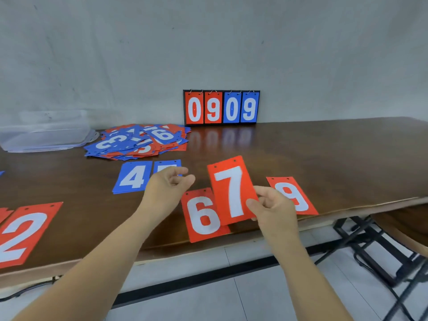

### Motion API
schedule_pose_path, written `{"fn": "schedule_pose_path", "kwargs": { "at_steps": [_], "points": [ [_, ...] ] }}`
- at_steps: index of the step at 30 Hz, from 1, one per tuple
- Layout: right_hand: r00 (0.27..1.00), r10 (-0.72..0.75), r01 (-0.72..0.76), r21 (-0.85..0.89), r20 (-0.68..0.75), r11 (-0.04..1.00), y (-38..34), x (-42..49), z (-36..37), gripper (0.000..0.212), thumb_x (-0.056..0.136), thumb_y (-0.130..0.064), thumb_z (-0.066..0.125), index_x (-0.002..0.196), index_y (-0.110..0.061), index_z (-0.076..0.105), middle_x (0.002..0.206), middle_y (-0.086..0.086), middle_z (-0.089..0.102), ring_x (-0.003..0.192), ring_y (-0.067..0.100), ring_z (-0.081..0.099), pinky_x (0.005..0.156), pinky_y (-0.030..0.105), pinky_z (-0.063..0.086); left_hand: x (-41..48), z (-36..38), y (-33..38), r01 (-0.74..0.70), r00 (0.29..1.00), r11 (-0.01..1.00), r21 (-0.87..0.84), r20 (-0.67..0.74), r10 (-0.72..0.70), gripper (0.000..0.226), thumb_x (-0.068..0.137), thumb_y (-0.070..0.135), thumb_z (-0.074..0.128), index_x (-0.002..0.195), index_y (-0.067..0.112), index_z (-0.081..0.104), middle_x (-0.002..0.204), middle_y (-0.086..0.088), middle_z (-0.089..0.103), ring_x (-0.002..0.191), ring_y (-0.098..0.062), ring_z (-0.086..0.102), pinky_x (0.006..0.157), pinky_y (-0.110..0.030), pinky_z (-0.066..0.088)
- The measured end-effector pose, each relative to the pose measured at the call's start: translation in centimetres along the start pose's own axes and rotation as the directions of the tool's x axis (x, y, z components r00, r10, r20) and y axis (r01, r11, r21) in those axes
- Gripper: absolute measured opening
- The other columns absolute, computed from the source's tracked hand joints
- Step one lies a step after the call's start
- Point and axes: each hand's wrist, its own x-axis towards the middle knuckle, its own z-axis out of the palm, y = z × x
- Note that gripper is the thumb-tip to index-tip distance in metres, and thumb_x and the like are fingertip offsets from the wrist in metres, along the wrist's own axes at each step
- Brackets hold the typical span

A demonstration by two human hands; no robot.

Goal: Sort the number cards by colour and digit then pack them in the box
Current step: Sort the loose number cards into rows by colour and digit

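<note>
1. Head view, far left: the clear box (44, 133) stands at the back of the table (335, 154) with no cards visible inside, and a red 2 card (23, 235) lies flat at the near edge
2. Just beside the box lies the unsorted pile (136, 142) of red and blue cards. In front of it are a blue 4 card (132, 177) and a second blue card (166, 163) whose digit is hidden by a hand
3. The left hand (166, 186) hovers over that second blue card, forearm reaching in from the lower left. Its fingers are loosely curled and hold nothing
4. The red 6 card (201, 216) lies flat close to the table's near edge
5. The red 7 card (231, 193) is raised off the table and tilted a little to the left, overlapping the 6's right side
6. The right hand (273, 209) pinches the 7's lower right corner, thumb on the face and fingers behind
7. The red 9 card (294, 195) lies furthest right, partly behind that hand
8. The step looks like placing the 7 in the red row. It should go down flat just right of the 6, digit upright and not overlapping, well back from the edge, with room before the 9 for an 8
</note>
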Motion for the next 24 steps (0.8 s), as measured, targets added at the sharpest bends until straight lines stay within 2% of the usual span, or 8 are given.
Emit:
{"fn": "schedule_pose_path", "kwargs": {
  "at_steps": [4,6,8,11,15,18,22,24],
  "points": [
    [0.998,0.063,-0.066,-0.285,-0.021,0.956,2.2,1.2,-1.9,0.025,0.089,-0.01,0.063,0.114,-0.013,0.067,0.084,-0.013,0.067,0.081,0.005,0.064,0.076,0.025,0.055,-1.6,1.5,-1.3,-0.146,0.98,0.934,0.325,0.175,0.092,0.05,0.085,0.048,0.065,0.131,0.028,0.055,0.123,0.013,0.058,0.115,-0.007,0.053,0.102,-0.034,0.044],
    [0.998,0.055,-0.048,-0.419,0.004,0.907,2.6,1.3,-1.6,0.028,0.091,-0.015,0.062,0.119,-0.013,0.063,0.092,-0.009,0.066,0.083,0.006,0.059,0.071,0.014,0.046,-1.9,2.2,-1.9,-0.204,0.962,0.87,0.448,0.258,0.092,0.055,0.084,0.055,0.063,0.133,0.034,0.051,0.132,0.016,0.051,0.123,-0.007,0.044,0.108,-0.038,0.035],
    [0.999,0.044,-0.032,-0.522,0.01,0.852,2.4,1.3,-1.3,0.033,0.092,-0.021,0.062,0.125,-0.015,0.058,0.106,-0.003,0.065,0.09,0.01,0.058,0.075,0.018,0.046,-1.8,2.4,-2.2,-0.251,0.951,0.803,0.54,0.293,0.1,0.054,0.085,0.057,0.06,0.134,0.037,0.05,0.138,0.018,0.044,0.128,-0.006,0.036,0.108,-0.036,0.028],
    [0.999,0.029,-0.008,-0.603,0.025,0.797,2.0,1.4,-0.9,0.039,0.092,-0.028,0.062,0.129,-0.017,0.053,0.114,-0.001,0.061,0.102,0.014,0.059,0.083,0.022,0.048,-1.5,2.3,-2.1,-0.274,0.941,0.787,0.553,0.323,0.101,0.051,0.086,0.055,0.06,0.133,0.039,0.05,0.139,0.017,0.042,0.128,-0.005,0.034,0.105,-0.035,0.024],
    [0.999,0.025,0.005,-0.655,0.036,0.756,1.6,1.6,-1.6,0.042,0.091,-0.038,0.06,0.129,-0.021,0.052,0.116,-0.003,0.057,0.1,0.013,0.058,0.078,0.024,0.047,-1.4,2.6,-1.8,-0.272,0.949,0.782,0.561,0.291,0.122,0.051,0.086,0.055,0.059,0.133,0.039,0.049,0.139,0.017,0.042,0.128,-0.005,0.032,0.106,-0.035,0.023],
    [0.989,-0.106,0.006,-0.703,-0.099,0.711,1.7,2.5,-4.2,0.033,0.091,-0.041,0.053,0.12,-0.026,0.059,0.111,-0.004,0.056,0.09,0.017,0.054,0.071,0.027,0.039,-1.4,3.5,-0.9,-0.296,0.948,0.79,0.537,0.265,0.174,0.055,0.085,0.063,0.055,0.134,0.04,0.048,0.141,0.017,0.04,0.132,-0.006,0.029,0.109,-0.037,0.02],
    [0.985,-0.168,0.104,-0.877,0.027,0.468,4.8,5.3,-7.6,0.037,0.096,-0.045,0.044,0.127,-0.03,0.058,0.123,-0.003,0.057,0.112,0.022,0.049,0.087,0.034,0.04,-1.4,5.5,-0.4,-0.403,0.888,0.722,0.562,0.43,0.162,0.09,0.066,0.093,0.03,0.141,0.044,0.04,0.149,0.019,0.03,0.138,-0.006,0.021,0.113,-0.038,0.016],
    [0.986,-0.109,0.16,-0.863,0.123,0.479,6.6,6.2,-9.0,0.037,0.098,-0.042,0.044,0.131,-0.029,0.058,0.13,-0.002,0.057,0.121,0.023,0.046,0.096,0.034,0.039,-1.1,6.3,-1.1,-0.429,0.869,0.697,0.575,0.474,0.143,0.113,0.048,0.103,0.01,0.143,0.046,0.034,0.154,0.019,0.024,0.141,-0.007,0.017,0.115,-0.04,0.016]
  ]
}}
